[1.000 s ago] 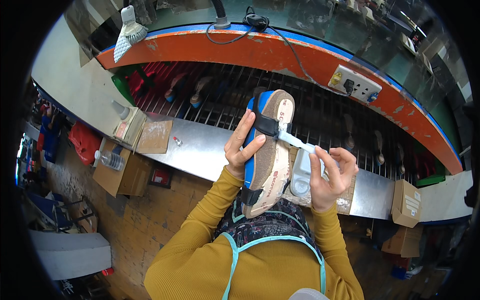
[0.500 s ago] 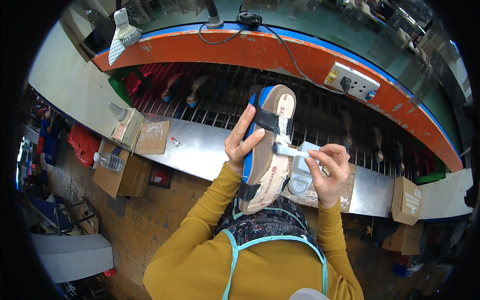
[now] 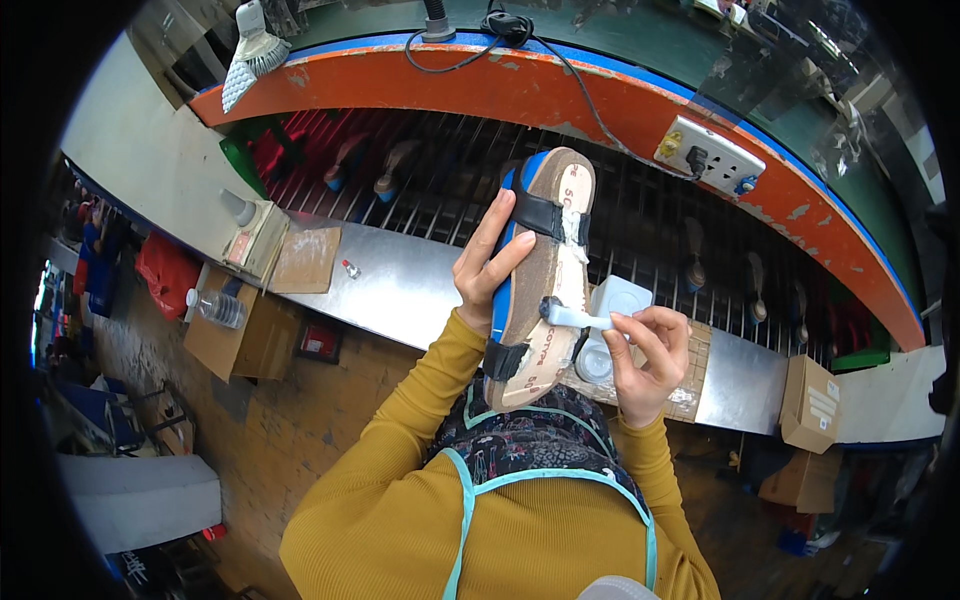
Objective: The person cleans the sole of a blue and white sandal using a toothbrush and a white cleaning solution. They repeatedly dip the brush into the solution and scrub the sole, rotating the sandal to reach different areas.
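A sandal on its last [image 3: 527, 290] is held up with its underside towards me. It has a blue side, black straps folded over onto the bottom, a brown rim and a pale centre with ragged white patches. My left hand [image 3: 487, 272] grips its left side, thumb and fingers closed on it. In a pinch of thumb and fingers, my right hand [image 3: 652, 365] holds a small brush [image 3: 574, 317] with a whitish handle. Its dark tip touches the sandal's underside, towards the near end. Behind the brush stand a white container [image 3: 625, 294] and a small round cup [image 3: 594, 362].
Beyond the sandal, a rack of metal bars [image 3: 430, 205] runs under an orange beam [image 3: 470, 98] with a socket strip [image 3: 709, 156]. A metal ledge [image 3: 385, 290] crosses in front. To the left are a scrub brush [image 3: 250, 57] and cardboard box [image 3: 240, 338]; another box [image 3: 811, 403] stands right.
The brush has moved along the underside towards the sandal's near end. The sandal and my left hand sit slightly farther up in the view.
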A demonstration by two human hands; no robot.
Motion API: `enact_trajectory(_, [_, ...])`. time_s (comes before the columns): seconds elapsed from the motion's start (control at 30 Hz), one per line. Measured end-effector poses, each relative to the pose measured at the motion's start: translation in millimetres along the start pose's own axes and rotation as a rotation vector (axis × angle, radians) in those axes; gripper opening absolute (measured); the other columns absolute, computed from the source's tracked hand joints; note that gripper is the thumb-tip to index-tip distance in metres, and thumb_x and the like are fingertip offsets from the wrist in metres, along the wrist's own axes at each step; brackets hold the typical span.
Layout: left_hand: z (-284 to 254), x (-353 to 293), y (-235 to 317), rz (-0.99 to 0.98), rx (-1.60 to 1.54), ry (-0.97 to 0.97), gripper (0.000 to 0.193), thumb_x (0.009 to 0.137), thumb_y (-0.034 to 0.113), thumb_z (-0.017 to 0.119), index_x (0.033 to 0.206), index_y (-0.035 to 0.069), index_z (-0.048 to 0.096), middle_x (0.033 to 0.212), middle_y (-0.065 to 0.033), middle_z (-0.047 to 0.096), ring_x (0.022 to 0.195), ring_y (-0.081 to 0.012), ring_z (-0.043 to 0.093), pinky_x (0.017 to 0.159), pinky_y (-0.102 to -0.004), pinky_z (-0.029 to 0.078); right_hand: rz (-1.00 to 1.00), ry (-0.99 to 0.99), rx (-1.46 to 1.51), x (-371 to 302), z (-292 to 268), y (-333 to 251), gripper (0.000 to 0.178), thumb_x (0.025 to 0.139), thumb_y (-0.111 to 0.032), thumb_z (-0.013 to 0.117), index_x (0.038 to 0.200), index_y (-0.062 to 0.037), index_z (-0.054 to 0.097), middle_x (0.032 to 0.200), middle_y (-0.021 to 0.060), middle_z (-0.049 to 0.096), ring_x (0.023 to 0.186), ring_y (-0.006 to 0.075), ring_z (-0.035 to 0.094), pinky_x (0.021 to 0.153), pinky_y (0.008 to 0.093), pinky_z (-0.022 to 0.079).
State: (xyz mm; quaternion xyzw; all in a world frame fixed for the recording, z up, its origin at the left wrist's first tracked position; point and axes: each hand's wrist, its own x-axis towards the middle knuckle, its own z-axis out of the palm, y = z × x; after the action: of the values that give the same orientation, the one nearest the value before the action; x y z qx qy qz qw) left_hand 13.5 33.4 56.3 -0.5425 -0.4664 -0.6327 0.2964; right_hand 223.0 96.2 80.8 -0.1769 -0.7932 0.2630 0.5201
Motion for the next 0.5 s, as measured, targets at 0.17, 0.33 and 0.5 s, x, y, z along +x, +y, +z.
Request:
enact_trajectory(0.17, [0.2,-1.4,3.7,-0.043,0.01,0.003,0.044,0.076,0.017,0.078,0.116,0.014,0.061,0.136,-0.025,0.052,0.124,-0.0414,0.054,0.099,-0.0473,0.051,-0.057,0.033,-0.043,-7.1,1.1,-3.5,0.03,0.065,-0.01,0.086,0.094,-0.015,0.077,0.093,0.001,0.057,0.078,0.0151,0.051,0.076,0.0298,0.036])
enact_trajectory(0.33, [-0.7,-0.5,6.0,-0.064,0.037,-0.002,0.046,0.075,0.019,0.079,0.118,0.013,0.061,0.137,-0.025,0.052,0.124,-0.0418,0.054,0.1,-0.048,0.049,-0.136,0.027,-0.137,-11.1,-1.7,-9.3,0.034,0.064,-0.01,0.087,0.095,-0.0166,0.077,0.093,0.0007,0.056,0.078,0.0137,0.05,0.083,0.033,0.032])
enact_trajectory(0.5, [-0.8,-5.0,-0.2,-0.058,0.059,-0.009,0.05,0.074,0.018,0.08,0.12,0.014,0.062,0.138,-0.0244,0.051,0.125,-0.0427,0.053,0.102,-0.0481,0.048,-0.221,0.032,-0.194,-8.8,-6.6,-14.8,0.033,0.064,-0.011,0.087,0.095,-0.0159,0.077,0.093,0.0012,0.056,0.079,0.0135,0.051,0.085,0.0341,0.03])
